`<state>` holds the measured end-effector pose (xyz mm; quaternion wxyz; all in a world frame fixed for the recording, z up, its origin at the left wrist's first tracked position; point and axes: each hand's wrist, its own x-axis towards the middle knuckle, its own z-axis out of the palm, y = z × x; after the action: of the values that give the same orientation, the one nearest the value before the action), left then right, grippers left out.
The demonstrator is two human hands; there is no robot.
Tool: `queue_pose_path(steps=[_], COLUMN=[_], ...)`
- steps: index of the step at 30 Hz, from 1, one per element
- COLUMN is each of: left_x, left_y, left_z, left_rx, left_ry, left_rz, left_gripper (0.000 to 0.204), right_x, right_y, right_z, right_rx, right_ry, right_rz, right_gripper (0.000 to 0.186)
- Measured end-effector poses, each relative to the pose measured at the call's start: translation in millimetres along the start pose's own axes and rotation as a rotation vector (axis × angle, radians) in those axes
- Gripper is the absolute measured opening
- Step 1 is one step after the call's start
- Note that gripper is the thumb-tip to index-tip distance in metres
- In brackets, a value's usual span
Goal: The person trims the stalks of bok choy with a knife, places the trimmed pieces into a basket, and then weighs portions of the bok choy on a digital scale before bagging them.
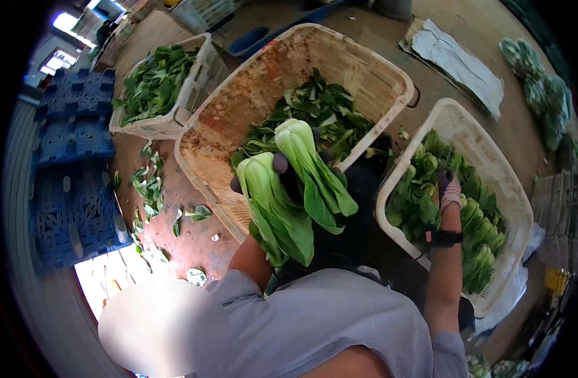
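Note:
My left hand (280, 163), in a dark glove and mostly hidden, is closed around two heads of bok choy. One head of bok choy (262, 192) is nearer me. The other (303, 157) lies to its right, its pale base tilted up. They are above the near side of a big stained crate (216, 123) with loose leaves (314, 110) in it. On the right, my right hand (450, 189), in a pinkish glove with dark fingers, reaches into a whitish crate (508, 173) of bok choy (475, 217). Its fingers curl among the heads, partly hidden.
Another crate full of leaves (160, 82) stands at the far left, near blue plastic pallets (75, 176). Scattered leaves (149, 189) lie on the floor. At the far right are a flattened pale sack (456, 60) and bagged greens (538, 85).

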<state>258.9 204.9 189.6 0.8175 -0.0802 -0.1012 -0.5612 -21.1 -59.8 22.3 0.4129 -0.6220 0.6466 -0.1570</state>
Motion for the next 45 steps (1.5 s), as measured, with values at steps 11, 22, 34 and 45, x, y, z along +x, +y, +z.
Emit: queue_pose_path(steps=[11,22,34,45], left_x=[4,5,-145,-287], left_y=[-31,-182,-350,-432], left_z=[17,8,19,54], left_rx=[0.405,1.011,0.759,0.685], left_ry=[0.079,-0.755,-0.704,-1.543], left_rz=[-0.091,-0.761,-1.351,-1.126], left_gripper=[0.044,0.051,0.112,0.112], right_x=[-27,-292,-452,-579], right_y=[-12,-59,104,204], right_z=[-34,-141,-142,-107], right_rx=[-0.627,0.630,1.339,1.032], right_ry=[-0.146,0.031,0.540,0.611], right_rz=[0.300,-0.582,-0.430,-0.086], right_gripper=[0.073,0.069,0.067,0.109])
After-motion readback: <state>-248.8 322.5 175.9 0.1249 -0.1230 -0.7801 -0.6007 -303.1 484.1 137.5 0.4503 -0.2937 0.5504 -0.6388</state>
